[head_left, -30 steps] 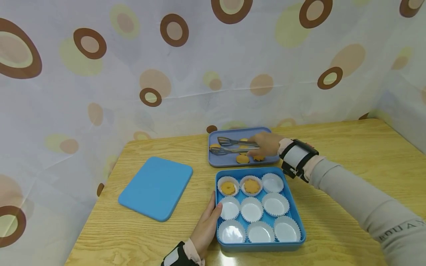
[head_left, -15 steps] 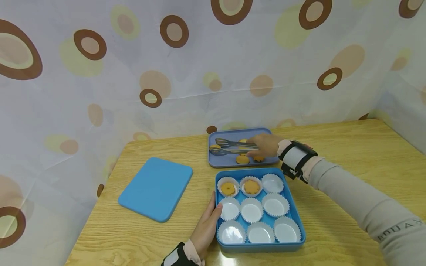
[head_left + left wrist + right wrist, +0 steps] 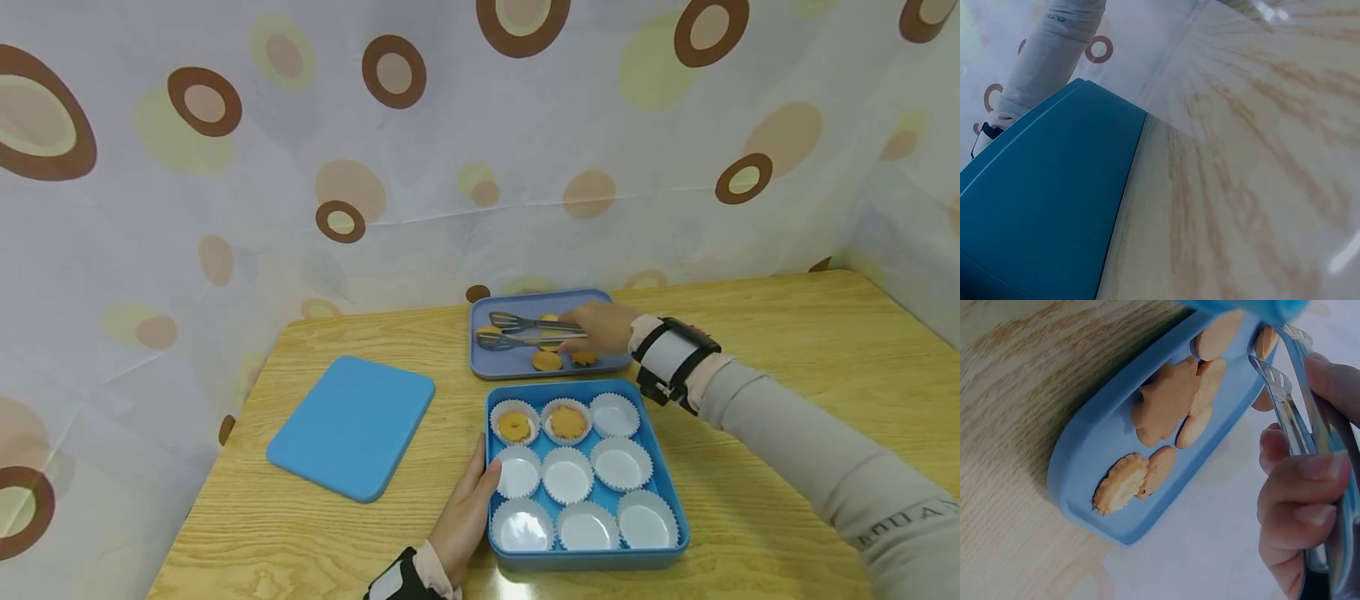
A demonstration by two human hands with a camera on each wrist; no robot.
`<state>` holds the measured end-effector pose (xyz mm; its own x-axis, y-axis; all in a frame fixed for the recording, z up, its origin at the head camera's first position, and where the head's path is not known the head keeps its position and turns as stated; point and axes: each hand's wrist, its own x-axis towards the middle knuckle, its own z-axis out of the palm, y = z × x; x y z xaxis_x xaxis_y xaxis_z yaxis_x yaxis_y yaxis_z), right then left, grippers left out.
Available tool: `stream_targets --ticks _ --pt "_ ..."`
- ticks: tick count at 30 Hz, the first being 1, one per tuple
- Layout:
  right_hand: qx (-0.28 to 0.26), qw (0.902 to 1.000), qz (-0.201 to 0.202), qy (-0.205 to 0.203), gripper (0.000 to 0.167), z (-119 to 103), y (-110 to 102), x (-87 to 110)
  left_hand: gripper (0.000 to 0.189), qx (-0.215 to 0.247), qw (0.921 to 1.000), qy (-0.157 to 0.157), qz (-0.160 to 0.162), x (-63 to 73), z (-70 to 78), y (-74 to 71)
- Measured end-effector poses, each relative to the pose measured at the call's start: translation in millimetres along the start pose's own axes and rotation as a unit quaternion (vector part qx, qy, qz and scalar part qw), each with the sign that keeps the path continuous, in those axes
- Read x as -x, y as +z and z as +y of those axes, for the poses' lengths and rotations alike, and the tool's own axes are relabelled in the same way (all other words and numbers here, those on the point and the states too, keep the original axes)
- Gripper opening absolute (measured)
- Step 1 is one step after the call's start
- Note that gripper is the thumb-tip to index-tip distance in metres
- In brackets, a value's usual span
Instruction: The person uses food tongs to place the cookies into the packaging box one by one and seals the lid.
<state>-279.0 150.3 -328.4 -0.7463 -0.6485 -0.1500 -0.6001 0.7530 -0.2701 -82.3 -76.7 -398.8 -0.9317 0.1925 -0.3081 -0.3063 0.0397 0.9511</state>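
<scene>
A blue box (image 3: 587, 560) holds several white paper cups, two of them in the far row with a cookie inside. My left hand (image 3: 463, 510) holds its left wall, thumb over the rim and finger outside; the other fingers are hidden. In the left wrist view only the box's outer side (image 3: 1054, 194) shows. My right hand (image 3: 603, 325) grips metal tongs (image 3: 528, 323) over a blue-purple tray (image 3: 495, 364). The tongs' tips are spread apart with nothing visibly between them. Several cookies lie on the tray, including a flower-shaped one (image 3: 1165, 403) and a crinkle-edged one (image 3: 1120, 484).
A flat blue lid (image 3: 351, 425) lies on the wooden table (image 3: 225, 508), left of the box. The tray sits just behind the box, near the table's far edge. A patterned cloth (image 3: 450, 150) hangs behind the table.
Almost nothing differs. The tongs have shifted very slightly over the tray, left and then back right. My left hand and the box stay in place.
</scene>
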Motion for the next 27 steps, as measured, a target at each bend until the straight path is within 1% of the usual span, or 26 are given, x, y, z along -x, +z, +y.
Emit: stream_targets --ticks 4,9,13,16,22,27 --pt "0.000 1.0000 0.006 -0.007 0.054 3.1 -1.7 3.1 0.069 0.000 1.0000 0.001 -0.004 -0.1 -0.1 -0.1" --pt "-0.014 0.9997 0.013 -0.012 0.056 3.4 -8.9 10.5 0.069 0.000 1.0000 0.001 -0.004 -0.5 0.0 -0.3" --pt "-0.024 0.9992 0.028 -0.015 0.055 5.2 -13.3 18.7 0.069 0.001 1.0000 0.001 -0.004 -0.6 0.1 -0.2" --pt "-0.025 0.9986 0.040 -0.023 0.055 7.9 -16.0 27.3 0.069 0.002 1.0000 0.001 -0.006 -0.7 0.1 -0.1" --pt "-0.024 0.9979 0.055 -0.023 0.057 13.6 -20.6 50.6 0.069 0.000 1.0000 -0.002 -0.004 -1.3 0.5 0.3" --pt "-0.044 0.9961 0.070 -0.031 0.052 18.2 -22.4 71.1 0.069 -0.001 1.0000 -0.005 -0.001 -1.5 0.7 0.8"
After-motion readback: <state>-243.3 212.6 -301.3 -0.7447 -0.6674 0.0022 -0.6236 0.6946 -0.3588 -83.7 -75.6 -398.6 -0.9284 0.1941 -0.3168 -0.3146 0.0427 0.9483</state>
